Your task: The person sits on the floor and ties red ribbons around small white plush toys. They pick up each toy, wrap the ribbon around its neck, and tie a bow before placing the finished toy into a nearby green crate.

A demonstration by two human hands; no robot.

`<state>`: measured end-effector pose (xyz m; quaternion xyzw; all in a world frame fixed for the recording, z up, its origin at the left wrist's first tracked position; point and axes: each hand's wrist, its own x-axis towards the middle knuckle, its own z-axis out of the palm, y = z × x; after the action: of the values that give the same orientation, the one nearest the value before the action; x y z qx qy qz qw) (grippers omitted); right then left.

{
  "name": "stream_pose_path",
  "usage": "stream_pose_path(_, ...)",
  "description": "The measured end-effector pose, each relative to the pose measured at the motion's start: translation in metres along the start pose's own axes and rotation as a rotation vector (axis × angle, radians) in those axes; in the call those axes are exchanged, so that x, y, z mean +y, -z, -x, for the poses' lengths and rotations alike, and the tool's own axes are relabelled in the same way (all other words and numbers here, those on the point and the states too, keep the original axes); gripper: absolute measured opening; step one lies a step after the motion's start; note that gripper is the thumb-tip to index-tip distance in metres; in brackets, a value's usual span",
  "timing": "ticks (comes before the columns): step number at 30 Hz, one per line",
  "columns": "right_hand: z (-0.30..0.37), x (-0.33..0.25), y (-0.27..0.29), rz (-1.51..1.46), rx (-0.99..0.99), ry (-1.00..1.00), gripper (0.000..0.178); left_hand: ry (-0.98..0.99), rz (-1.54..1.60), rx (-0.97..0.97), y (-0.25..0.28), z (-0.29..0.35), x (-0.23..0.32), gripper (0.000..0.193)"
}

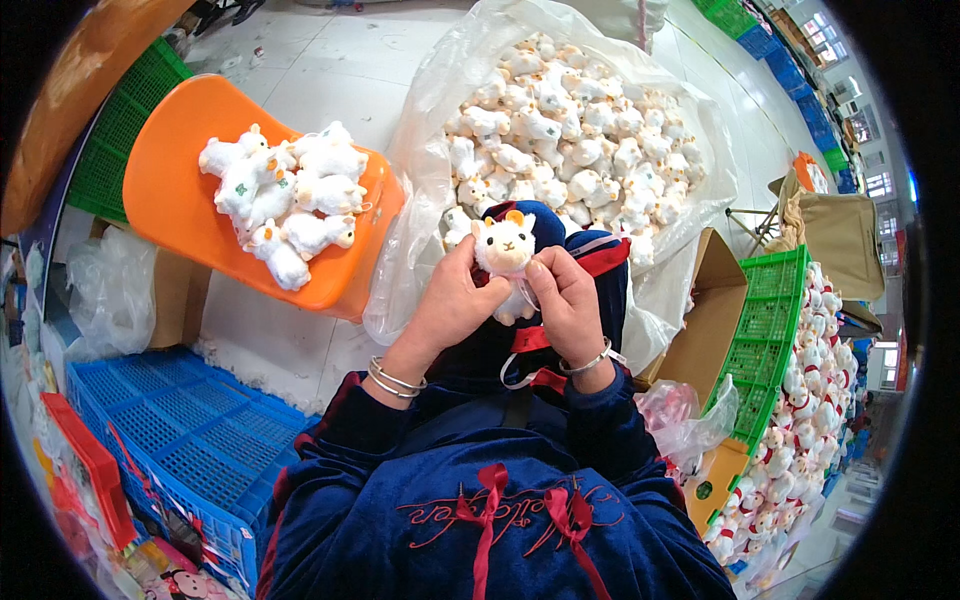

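A small white plush sheep [505,245] with a cream face and orange ears is held upright above my lap. My left hand [452,302] is closed around its side, thumb across the lower body. At its other side, my right hand [567,300] is closed, thumb and fingers pinching at the neck. A thin pale pink strip, perhaps ribbon, shows at the neck between my hands; the right fingers partly hide it. Just beyond my knees, a large clear plastic bag [420,165] is full of similar plush sheep [590,140].
To the left, an orange stool [165,150] carries several plush sheep [290,200]. A blue plastic crate [200,420] stands at near left. On the right are a cardboard box [705,310] and a green crate [765,330], beside a heap of white toys with red trim [800,410].
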<state>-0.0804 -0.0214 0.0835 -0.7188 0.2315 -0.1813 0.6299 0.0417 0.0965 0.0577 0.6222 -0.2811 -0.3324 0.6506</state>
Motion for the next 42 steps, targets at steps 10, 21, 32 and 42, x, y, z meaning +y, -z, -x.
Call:
stream_pose_path(10,-0.003,-0.003,0.001,-0.026,-0.073,-0.041,0.020,0.078,0.186,-0.021,0.000,0.005,0.001,0.042)
stream_pose_path(21,-0.001,0.001,0.001,0.016,-0.052,-0.049,0.022,0.043,0.134,-0.014,0.000,0.005,-0.012,0.046)
stream_pose_path(32,-0.008,0.011,0.010,-0.167,-0.008,-0.074,0.035,0.092,0.528,0.025,0.001,0.004,-0.018,0.047)
stream_pose_path(42,-0.013,0.021,0.009,-0.138,0.001,-0.083,0.027,0.023,0.275,0.114,-0.016,-0.002,-0.020,0.040)
